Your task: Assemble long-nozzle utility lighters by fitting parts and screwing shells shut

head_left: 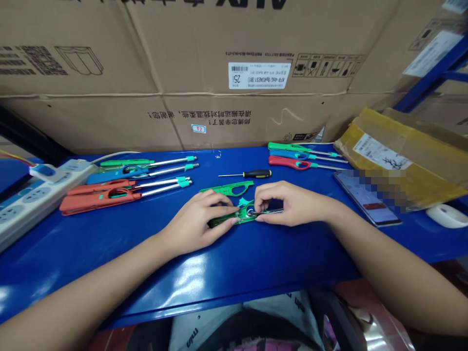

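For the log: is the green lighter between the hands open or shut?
Open: inner parts show in the green casing, and a separate green shell piece lies beyond.

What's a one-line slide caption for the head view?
Left hand and right hand hold an opened green lighter on a blue table, a loose green casing piece and screwdriver lying beyond.

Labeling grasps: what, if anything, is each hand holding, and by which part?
Left hand: green shell, held at its left part. Right hand: at the shell's right part, by the metal tube; can't tell which it grips.
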Motion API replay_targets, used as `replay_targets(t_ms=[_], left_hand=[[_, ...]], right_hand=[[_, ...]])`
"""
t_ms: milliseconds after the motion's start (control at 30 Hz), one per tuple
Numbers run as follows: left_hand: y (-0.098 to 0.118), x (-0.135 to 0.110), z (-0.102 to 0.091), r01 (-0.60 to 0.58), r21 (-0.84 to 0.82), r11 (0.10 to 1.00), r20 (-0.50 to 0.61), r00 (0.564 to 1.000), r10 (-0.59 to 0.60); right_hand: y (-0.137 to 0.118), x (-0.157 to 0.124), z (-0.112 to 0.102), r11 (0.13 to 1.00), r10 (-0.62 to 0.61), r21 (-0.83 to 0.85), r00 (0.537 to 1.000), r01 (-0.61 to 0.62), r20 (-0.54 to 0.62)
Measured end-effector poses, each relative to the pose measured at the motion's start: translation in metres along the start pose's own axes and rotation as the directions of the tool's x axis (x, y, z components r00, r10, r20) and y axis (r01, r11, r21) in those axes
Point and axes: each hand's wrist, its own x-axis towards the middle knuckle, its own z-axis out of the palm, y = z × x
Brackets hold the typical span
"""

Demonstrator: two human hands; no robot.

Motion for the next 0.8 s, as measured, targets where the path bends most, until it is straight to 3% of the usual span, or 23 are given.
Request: replay_targets(t_ms=[333, 800], left_hand=[[0.005, 0.001, 0.008, 0.018, -0.015, 1.000, -0.045, 0.999, -0.019], [0.009, 0.006, 0.013, 0.119, -0.197, 0.973, -0.062, 0.989, -0.134]], right_hand=[[0.005, 0.004, 0.007, 0.998, 0.066, -0.007, 0.997, -0.066, -0.031], [0.010, 0.005, 0.011, 0.996, 0.090, 0.001, 0.996, -0.090, -0.027]])
